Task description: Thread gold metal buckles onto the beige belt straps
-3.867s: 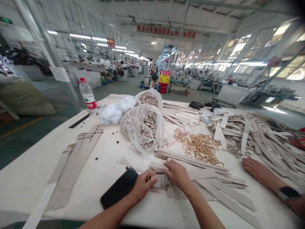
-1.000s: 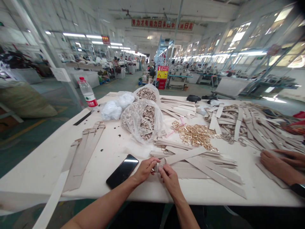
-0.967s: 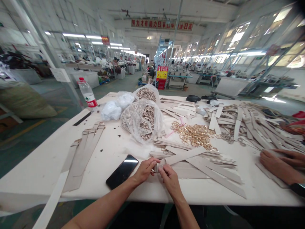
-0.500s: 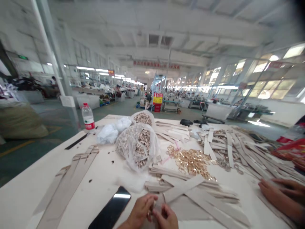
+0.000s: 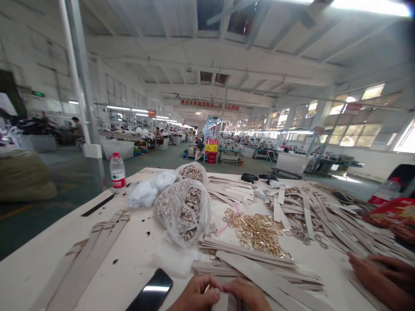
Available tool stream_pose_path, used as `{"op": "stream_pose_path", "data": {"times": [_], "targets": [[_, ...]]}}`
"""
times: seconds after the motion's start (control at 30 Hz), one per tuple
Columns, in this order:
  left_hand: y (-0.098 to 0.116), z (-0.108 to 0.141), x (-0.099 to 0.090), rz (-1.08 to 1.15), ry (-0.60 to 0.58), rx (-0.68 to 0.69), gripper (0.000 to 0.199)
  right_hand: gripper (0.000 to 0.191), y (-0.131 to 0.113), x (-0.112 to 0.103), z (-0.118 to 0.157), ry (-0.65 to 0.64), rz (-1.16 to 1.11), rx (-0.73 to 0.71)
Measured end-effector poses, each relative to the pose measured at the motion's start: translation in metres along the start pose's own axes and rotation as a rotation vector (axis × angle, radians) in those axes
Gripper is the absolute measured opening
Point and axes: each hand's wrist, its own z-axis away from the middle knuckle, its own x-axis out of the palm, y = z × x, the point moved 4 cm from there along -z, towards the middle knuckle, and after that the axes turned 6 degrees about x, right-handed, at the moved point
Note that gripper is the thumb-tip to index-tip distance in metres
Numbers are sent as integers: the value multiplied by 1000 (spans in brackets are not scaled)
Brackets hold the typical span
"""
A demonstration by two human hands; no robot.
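At the bottom centre my left hand (image 5: 198, 293) is closed, its thumb and forefinger pinching the end of a grey-beige strip (image 5: 227, 301). Right beside it, my right hand (image 5: 248, 294) has its fingers bent over the same strip. A small metallic glint shows at my left fingertips; the piece itself is mostly hidden. Stacked beige strips (image 5: 275, 283) lie just beyond my right hand. A heap of gold metal buckles (image 5: 259, 233) sits behind them. Left of my left hand is a black phone (image 5: 152, 291).
Clear bags of small pieces (image 5: 191, 211) stand mid-table, with a water bottle (image 5: 117, 170) at the far left edge. Folded strips (image 5: 94, 259) lie on the left. More strips (image 5: 324, 211) cover the right, where another person's hands (image 5: 379, 272) rest.
The view has tilted up slightly. My hands have come together over a strip, and my right hand has shifted right. One strip that crossed the stack no longer lies there.
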Motion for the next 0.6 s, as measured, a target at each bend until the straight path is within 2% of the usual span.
{"op": "stream_pose_path", "data": {"times": [0.03, 0.1, 0.17, 0.23, 0.3, 0.4, 0.5, 0.6], "targets": [[6, 1, 7, 47, -8, -32, 45, 46, -7, -3, 6, -46, 20, 9], [18, 5, 18, 98, -24, -75, 43, 48, -22, -10, 20, -41, 58, 73], [25, 10, 27, 82, -48, -92, 41, 39, -32, -13, 35, -3, 98, 165], [24, 15, 31, 27, -57, -130, 40, 26, -31, -8, 51, -34, 88, 273], [14, 22, 32, -44, -71, -198, 37, 23, -19, 7, 70, -119, -22, 416], [-4, 41, 34, -182, -129, -278, 31, 33, 2, 38, 103, -228, -256, 582], [-17, 62, 35, -318, -183, -260, 24, 45, 11, 66, 127, -191, -349, 603], [-28, 77, 37, -405, -222, -231, 22, 57, 14, 89, 138, -103, -328, 581]]}}
